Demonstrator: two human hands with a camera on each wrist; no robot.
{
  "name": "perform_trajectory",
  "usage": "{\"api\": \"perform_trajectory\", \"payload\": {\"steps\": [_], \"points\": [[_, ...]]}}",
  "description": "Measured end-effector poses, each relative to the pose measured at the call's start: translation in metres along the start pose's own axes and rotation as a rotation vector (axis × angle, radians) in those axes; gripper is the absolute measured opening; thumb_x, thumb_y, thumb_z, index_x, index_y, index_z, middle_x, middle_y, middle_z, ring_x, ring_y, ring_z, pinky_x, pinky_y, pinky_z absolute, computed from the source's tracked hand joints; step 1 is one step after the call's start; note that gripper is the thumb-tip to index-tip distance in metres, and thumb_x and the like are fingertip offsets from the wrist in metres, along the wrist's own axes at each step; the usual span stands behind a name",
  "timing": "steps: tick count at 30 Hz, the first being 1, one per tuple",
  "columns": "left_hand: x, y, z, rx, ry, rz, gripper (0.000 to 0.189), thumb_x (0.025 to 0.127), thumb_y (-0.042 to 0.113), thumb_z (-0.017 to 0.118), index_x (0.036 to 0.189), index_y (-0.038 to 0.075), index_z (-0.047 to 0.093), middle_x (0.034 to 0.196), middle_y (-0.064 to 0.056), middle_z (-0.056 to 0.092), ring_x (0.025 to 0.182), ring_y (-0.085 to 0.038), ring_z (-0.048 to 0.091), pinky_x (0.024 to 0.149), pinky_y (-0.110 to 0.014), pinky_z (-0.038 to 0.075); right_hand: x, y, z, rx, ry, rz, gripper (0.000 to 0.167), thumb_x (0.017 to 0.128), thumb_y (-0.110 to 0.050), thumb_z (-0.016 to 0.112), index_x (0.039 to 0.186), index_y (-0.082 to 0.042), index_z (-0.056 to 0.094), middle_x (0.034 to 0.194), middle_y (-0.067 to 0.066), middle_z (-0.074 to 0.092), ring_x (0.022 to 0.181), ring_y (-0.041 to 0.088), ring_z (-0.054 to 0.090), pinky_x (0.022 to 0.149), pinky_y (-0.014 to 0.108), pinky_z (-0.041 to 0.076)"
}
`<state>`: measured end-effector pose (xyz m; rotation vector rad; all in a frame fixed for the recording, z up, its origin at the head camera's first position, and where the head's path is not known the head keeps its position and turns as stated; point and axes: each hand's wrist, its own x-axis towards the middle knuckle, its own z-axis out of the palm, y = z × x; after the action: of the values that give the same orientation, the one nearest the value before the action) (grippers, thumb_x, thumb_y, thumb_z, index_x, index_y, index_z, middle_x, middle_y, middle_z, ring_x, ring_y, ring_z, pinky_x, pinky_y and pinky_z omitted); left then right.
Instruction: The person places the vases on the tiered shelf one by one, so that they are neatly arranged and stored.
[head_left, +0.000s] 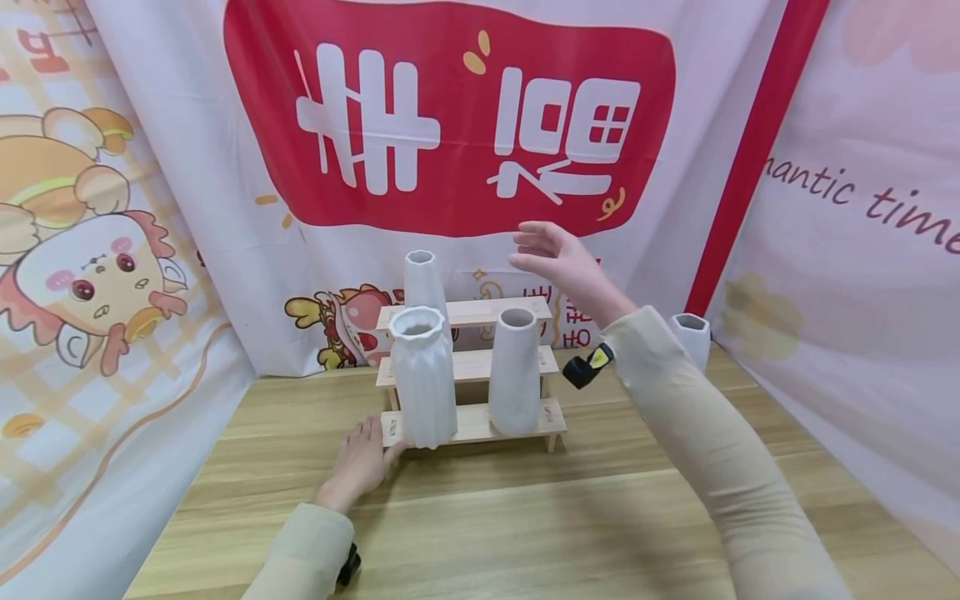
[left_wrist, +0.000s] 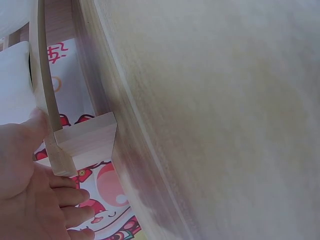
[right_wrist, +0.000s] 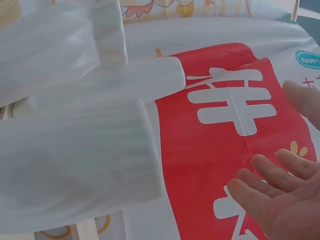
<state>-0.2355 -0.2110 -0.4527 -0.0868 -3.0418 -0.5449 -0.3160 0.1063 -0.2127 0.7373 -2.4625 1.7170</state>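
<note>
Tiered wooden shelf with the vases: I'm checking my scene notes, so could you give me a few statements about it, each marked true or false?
1. The person's left grip touches the left end of the tiered wooden shelf. True.
2. The right grip holds the smooth white vase. False: the right grip is raised in the air and holds nothing.
3. The fluted white vase stands on the lowest tier. True.
4. The smooth white vase lies on its side. False: it stands upright on the lowest tier.
5. A white vase with an angular rim is to the right of the shelf. True.
</note>
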Motion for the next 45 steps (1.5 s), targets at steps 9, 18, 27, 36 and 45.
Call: {"api": "perform_trajectory", "payload": {"steps": [9,18,27,36,45], "points": [[0.002,-0.001,0.002,0.002,-0.005,-0.004,0.073,0.097,0.035,0.045,0.137,-0.019,0.017,0.139,-0.038,0.022,0.128,-0.051,0.019,0.105,-0.057,0.014,-0.013,0.008,-0.016,0.003,0.018,0.000,0.068,0.078,-0.044,0.070,0.136,-0.026,0.039,0.133,-0.007,0.046,0.118,0.012,0.044,0.095,0.039,0.040],[0.001,-0.001,0.001,-0.005,0.006,0.006,0.072,0.096,0.033,0.046,0.136,-0.020,0.017,0.138,-0.038,0.023,0.127,-0.051,0.021,0.104,-0.057,0.015,-0.025,0.018,-0.032,0.000,0.050,0.001,0.070,0.077,-0.044,0.070,0.136,-0.023,0.039,0.134,-0.003,0.046,0.118,0.015,0.045,0.096,0.042,0.039],[0.001,-0.002,0.002,-0.011,0.009,0.006,0.072,0.096,0.034,0.046,0.136,-0.019,0.017,0.138,-0.038,0.024,0.127,-0.051,0.020,0.104,-0.057,0.015,-0.037,0.033,-0.045,-0.016,0.072,0.025,0.070,0.079,-0.045,0.068,0.138,-0.024,0.037,0.135,0.000,0.044,0.120,0.017,0.044,0.098,0.045,0.037],[0.002,-0.003,0.003,-0.019,0.021,0.017,0.072,0.096,0.034,0.046,0.136,-0.020,0.018,0.138,-0.038,0.024,0.127,-0.051,0.021,0.104,-0.058,0.015,-0.049,0.048,-0.058,0.001,0.102,0.054,0.071,0.081,-0.043,0.067,0.141,-0.023,0.034,0.136,-0.001,0.044,0.122,0.016,0.041,0.101,0.045,0.032],[0.000,-0.001,0.001,-0.016,0.022,0.014,0.072,0.096,0.033,0.047,0.135,-0.020,0.018,0.137,-0.038,0.025,0.126,-0.051,0.022,0.104,-0.058,0.016,-0.060,0.063,-0.072,-0.031,0.132,0.077,0.068,0.084,-0.041,0.064,0.141,-0.020,0.034,0.137,0.003,0.043,0.124,0.020,0.040,0.102,0.045,0.033]]}}
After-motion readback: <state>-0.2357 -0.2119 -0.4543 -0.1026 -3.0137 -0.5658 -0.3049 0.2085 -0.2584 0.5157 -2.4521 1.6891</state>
